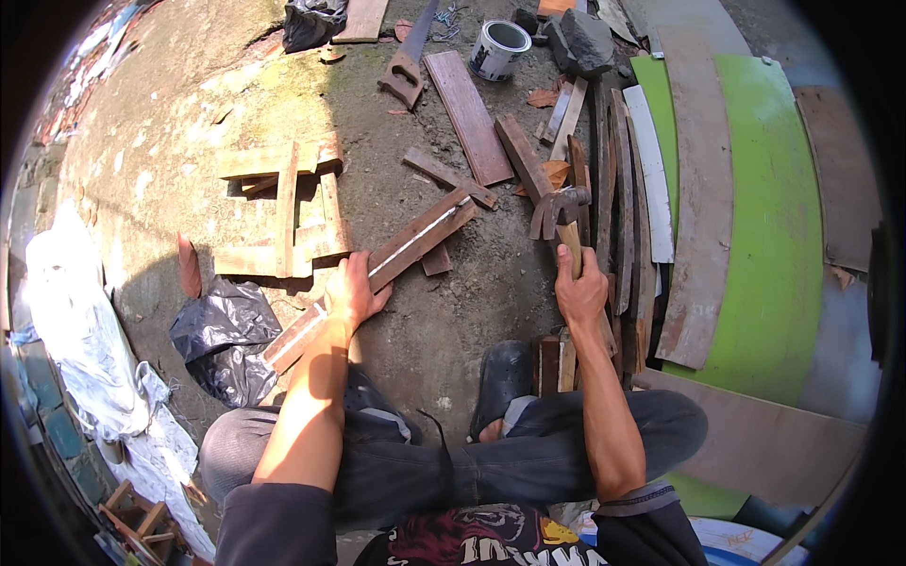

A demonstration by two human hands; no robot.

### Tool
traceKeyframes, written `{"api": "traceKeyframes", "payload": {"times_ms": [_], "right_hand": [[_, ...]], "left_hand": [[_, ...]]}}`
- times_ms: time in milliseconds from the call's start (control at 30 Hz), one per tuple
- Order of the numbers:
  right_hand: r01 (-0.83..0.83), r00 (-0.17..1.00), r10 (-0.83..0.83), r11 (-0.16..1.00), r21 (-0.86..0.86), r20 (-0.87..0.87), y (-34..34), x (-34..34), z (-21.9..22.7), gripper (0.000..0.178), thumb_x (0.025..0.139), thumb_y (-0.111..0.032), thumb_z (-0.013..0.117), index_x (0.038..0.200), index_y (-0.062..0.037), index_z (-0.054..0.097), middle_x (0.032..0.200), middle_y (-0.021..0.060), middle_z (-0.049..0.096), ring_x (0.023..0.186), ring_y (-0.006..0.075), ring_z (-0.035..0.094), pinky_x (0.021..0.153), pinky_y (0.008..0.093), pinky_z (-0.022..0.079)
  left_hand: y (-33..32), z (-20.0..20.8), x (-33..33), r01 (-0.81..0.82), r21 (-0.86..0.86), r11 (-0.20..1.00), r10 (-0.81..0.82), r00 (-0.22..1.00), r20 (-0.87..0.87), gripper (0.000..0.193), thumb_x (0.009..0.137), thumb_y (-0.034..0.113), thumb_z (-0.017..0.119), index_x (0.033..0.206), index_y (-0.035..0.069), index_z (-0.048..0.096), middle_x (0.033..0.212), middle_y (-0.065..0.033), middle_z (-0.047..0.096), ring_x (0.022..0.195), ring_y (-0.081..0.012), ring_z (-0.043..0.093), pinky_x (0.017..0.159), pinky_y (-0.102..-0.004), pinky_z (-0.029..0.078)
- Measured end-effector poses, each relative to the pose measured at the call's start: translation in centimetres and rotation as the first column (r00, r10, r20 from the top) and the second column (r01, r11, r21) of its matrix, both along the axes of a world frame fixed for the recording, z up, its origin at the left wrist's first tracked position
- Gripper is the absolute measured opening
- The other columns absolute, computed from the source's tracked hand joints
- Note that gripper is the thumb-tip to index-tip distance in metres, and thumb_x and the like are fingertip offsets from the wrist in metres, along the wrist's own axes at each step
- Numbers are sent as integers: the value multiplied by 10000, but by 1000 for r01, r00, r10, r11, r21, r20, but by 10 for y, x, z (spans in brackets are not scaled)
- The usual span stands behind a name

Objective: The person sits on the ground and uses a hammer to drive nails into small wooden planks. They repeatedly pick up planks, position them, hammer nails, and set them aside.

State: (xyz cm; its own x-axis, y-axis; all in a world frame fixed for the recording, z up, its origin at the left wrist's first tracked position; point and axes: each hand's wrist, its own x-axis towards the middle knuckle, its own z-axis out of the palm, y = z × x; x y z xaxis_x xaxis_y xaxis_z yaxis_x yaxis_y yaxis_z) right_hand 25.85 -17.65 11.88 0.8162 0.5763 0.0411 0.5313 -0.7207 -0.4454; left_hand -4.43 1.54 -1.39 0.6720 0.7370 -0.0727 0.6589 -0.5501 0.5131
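My left hand (351, 291) is closed round a long brown wooden plank (415, 247) with a white stripe along its face. The plank lies slanted, its far end up and to the right, near a short wood offcut (437, 260). In my right hand (580, 291) is a claw hammer (563, 209), gripped by its wooden handle with the metal head raised beyond my fist. The hammer is apart from the plank. A small frame of joined wood pieces (286, 208) lies on the ground beyond my left hand.
A handsaw (406, 68), a flat board (469, 115) and a metal can (500, 49) lie farther off. Long strips of wood (623, 208) and green panels (769, 217) stack up on the right. A black plastic bag (226, 340) and white sheeting (80, 330) are on the left.
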Motion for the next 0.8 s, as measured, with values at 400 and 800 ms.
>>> {"api": "traceKeyframes", "payload": {"times_ms": [400, 800], "right_hand": [[-652, 745, 657, 679, -339, -116, 55, -46, -15, 464, 938, -510, 600, 896, -51, 543, 767, 174, 674, 679, 396, 668, 555, 484, 507], [-296, 913, 405, 726, -621, 39, -6, 14, 125, 470, 956, -503, 562, 965, -34, 585, 808, 228, 695, 759, 438, 677, 673, 538, 523]], "left_hand": [[-5, -4, 5, -43, 2, 999, 43, 996, 75, 704, 721, 371, 830, 1260, 28, 535, 1039, -204, 632, 934, -432, 632, 805, -497, 520], [-5, -8, 24, -138, 6, 990, 137, 985, 107, 708, 730, 347, 825, 1255, -18, 522, 1108, -220, 631, 1038, -409, 629, 881, -479, 511]]}}
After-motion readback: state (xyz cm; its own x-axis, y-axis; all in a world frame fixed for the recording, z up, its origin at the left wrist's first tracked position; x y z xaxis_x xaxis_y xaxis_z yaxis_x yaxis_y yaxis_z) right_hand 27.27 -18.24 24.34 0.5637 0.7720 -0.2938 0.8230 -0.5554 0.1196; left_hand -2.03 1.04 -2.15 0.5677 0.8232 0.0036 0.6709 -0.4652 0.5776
